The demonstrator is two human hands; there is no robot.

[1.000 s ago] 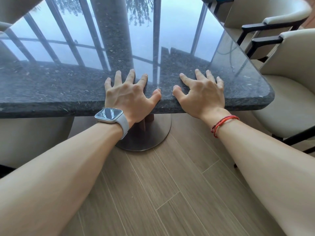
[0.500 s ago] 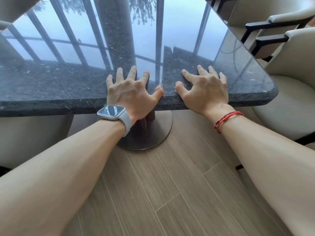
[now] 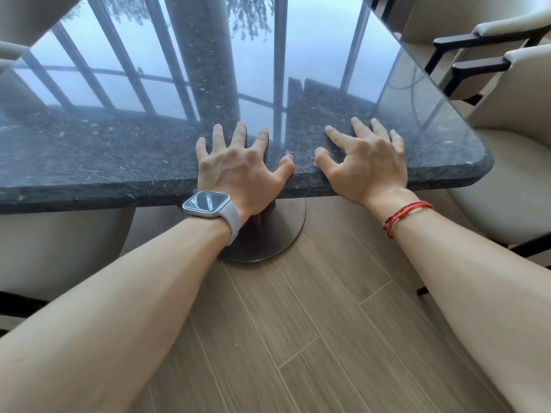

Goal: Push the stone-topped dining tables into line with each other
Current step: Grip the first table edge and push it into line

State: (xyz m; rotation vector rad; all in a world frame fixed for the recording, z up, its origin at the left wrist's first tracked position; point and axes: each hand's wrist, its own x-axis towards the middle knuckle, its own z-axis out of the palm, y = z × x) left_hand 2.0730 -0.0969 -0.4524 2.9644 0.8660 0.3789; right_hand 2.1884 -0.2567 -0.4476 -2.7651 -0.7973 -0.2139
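A dark polished stone-topped table (image 3: 98,153) fills the upper half of the view, its glossy top mirroring window bars and sky. My left hand (image 3: 238,168), with a watch on the wrist, lies flat on the near edge with fingers spread. Beside it, about a hand's width to the right, my right hand (image 3: 366,162) presses on the same edge, fingers spread and slightly arched. Both arms are stretched out straight. Under the top stands a round dark metal base (image 3: 277,234). No second table is in sight.
Cream upholstered chairs with black arms (image 3: 507,84) crowd the table's right side, one seat (image 3: 501,204) close to the rounded corner. Another cream seat (image 3: 59,248) sits under the left part of the top. Wood-look floor planks (image 3: 298,338) lie below me.
The table's near edge and both hands have shifted a little up and to the right in view; the hands stay flat on the edge throughout.
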